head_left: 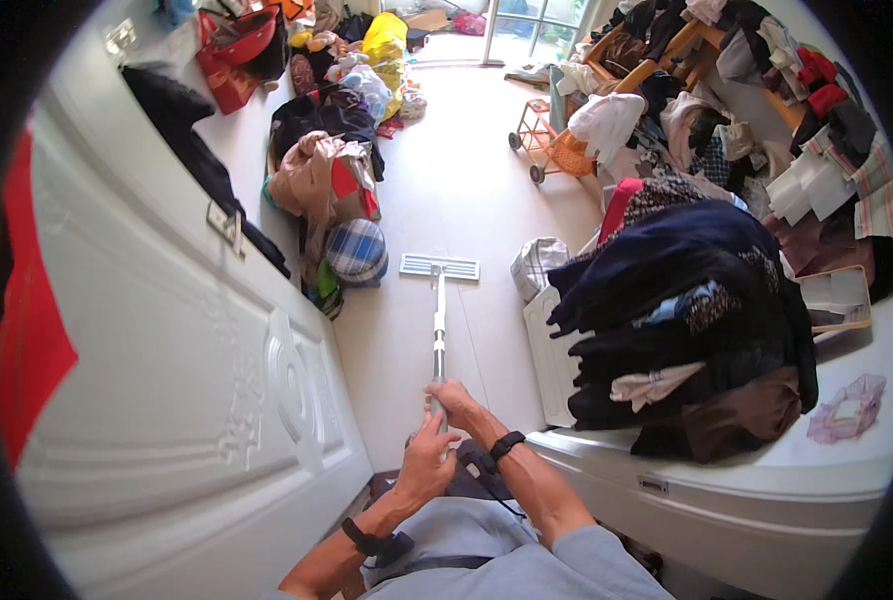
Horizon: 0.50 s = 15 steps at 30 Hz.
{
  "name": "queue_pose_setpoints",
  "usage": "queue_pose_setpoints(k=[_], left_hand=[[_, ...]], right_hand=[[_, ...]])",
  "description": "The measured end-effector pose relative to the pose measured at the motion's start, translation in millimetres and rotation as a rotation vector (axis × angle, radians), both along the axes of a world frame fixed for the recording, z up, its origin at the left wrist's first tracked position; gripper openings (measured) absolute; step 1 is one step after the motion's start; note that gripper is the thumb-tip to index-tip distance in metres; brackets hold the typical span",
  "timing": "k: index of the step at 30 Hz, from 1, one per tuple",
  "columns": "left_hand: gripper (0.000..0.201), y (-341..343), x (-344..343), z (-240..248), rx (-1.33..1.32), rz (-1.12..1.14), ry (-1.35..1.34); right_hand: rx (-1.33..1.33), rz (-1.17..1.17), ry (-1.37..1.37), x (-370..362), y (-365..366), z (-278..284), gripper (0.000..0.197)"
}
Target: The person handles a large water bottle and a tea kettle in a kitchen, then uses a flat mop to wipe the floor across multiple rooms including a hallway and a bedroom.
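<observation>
The right hand point(454, 403) is closed around the pole of a flat mop point(440, 320); the left hand point(428, 458) curls round its handle just below; the mop's wide head lies ahead on the pale floor point(396, 350), between a round blue-plaid bundle point(356, 250) and a checked bag point(539, 264); left stands a panelled door point(166, 330).

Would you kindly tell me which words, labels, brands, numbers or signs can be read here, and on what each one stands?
None can be read.
Mop: no legible text.
White door: raised decoration, but no legible lettering.
Yellow bundle: too small in view to tell whether it bears print.
</observation>
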<state>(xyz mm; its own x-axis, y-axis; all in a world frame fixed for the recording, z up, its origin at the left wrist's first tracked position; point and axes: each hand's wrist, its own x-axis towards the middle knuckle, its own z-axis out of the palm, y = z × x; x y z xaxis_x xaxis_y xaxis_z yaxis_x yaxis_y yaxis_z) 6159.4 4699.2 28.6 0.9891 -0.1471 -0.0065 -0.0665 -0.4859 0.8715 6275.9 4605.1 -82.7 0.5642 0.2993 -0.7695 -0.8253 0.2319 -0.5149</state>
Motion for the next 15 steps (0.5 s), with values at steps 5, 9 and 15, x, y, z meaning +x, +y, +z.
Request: queue_pose_setpoints(k=[5, 9, 15], left_hand=[[0.022, 18, 93, 2, -0.002, 0.012, 0.009], [0.022, 28, 178, -1, 0.041, 0.019, 0.021], [0.022, 49, 309, -10, 0.095, -0.058, 0.005]], right_hand=[[-0.037, 0.06, 0.001, 94, 19, 2, 0.011], [0.007, 0.042, -0.012, 179, 32, -9, 0.012], [0.11, -0.048, 0.0, 301, 47, -15, 0.013]])
